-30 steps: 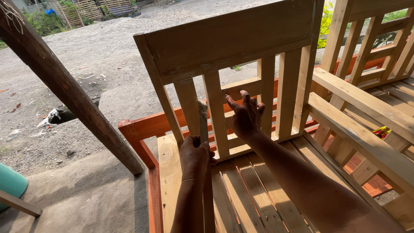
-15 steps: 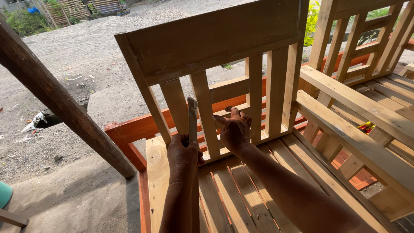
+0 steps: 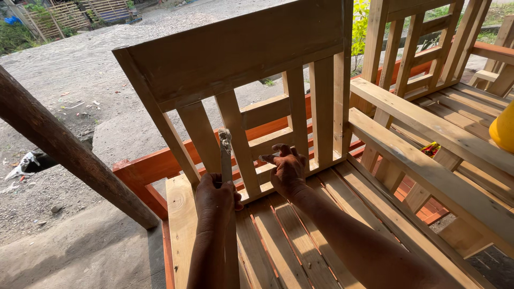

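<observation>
An unpainted wooden chair frame [image 3: 251, 80] with a slatted back and a slatted seat [image 3: 289, 241] is seen from above, set outdoors on a concrete slab [image 3: 69, 257] beside a wide stretch of gravel ground [image 3: 69, 69]. Orange-painted rails [image 3: 155, 171] are seen beneath and behind the seat. A second slatted chair frame [image 3: 423, 59] stands just to the right, and a dark round wooden post [image 3: 64, 150] slants across the left side. Stacked pallets [image 3: 59, 16] and greenery are visible far off at the top left.

A thin wooden stick [image 3: 225, 155], tipped with pale paste, is held upright in the left hand [image 3: 215, 198], whose fingers are clenched around it; its tip lies in front of a back slat, near the middle crosspieces. The right hand [image 3: 286, 168] is placed at the base of the back slats, its fingers spread and curled against the wood, gripping nothing that can be seen.

A yellow rounded object [image 3: 503, 128] is cut off by the right edge and cannot be identified. A small red and yellow item [image 3: 430, 149] between the two frames is too small to make out. The lower part of the stick is hidden by the left forearm.
</observation>
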`<state>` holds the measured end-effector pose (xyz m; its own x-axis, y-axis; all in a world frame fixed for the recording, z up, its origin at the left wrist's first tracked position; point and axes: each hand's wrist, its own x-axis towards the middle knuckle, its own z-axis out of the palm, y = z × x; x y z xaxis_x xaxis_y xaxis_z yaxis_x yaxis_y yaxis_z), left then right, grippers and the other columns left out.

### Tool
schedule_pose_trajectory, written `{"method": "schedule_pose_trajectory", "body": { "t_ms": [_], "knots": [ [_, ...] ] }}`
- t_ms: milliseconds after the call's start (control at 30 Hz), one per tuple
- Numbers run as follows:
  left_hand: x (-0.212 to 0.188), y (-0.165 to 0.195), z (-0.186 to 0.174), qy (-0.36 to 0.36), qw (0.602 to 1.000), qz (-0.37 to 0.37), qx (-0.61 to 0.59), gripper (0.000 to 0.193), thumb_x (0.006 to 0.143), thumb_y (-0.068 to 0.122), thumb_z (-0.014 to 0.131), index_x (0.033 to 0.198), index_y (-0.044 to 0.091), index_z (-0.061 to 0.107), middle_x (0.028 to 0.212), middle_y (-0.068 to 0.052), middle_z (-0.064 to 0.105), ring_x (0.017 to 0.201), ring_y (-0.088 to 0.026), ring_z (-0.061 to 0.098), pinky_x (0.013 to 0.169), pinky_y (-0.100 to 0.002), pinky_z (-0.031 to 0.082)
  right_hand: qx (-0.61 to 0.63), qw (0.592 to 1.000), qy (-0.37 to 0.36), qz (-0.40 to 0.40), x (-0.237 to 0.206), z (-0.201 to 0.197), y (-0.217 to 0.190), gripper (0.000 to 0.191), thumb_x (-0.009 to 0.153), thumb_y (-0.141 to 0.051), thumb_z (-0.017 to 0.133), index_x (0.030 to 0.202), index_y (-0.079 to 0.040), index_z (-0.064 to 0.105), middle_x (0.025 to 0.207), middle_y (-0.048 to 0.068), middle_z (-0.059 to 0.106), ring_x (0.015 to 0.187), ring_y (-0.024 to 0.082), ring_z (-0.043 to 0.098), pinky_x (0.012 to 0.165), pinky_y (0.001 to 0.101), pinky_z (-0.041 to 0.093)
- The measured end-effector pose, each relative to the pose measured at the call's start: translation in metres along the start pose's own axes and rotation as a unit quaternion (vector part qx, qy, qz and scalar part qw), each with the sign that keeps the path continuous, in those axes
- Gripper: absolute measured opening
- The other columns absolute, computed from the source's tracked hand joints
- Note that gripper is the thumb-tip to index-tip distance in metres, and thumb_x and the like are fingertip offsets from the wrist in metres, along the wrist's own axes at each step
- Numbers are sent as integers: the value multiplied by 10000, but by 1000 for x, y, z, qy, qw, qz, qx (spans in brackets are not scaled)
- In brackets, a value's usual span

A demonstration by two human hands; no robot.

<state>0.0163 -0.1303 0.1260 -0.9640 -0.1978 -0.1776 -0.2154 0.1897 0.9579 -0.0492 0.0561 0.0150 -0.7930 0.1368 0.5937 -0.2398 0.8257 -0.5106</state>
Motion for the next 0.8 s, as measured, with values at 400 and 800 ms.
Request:
{"method": "schedule_pose_trajectory", "body": {
  "t_ms": [400,800],
  "knots": [
    [3,-4,-6,-3,999,0,-46,126,944,6,586,1069,14,570,827,-128,669,601,-168,667,498,-331,602,32,998,-52,-8,-25,20,0,485,717,58,634,1005,-296,798,1285,-39,590,1129,168,596,1069,407,344],
    [-6,-7,-23,2,999,-10,-41,154,954,8,546,1108,-6,557,854,-127,661,630,-167,678,518,-314,613,4,995,-97,8,-44,41,-11,494,704,56,696,1028,-300,805,1315,-62,594,1248,208,513,1011,491,364]
  ]
}}
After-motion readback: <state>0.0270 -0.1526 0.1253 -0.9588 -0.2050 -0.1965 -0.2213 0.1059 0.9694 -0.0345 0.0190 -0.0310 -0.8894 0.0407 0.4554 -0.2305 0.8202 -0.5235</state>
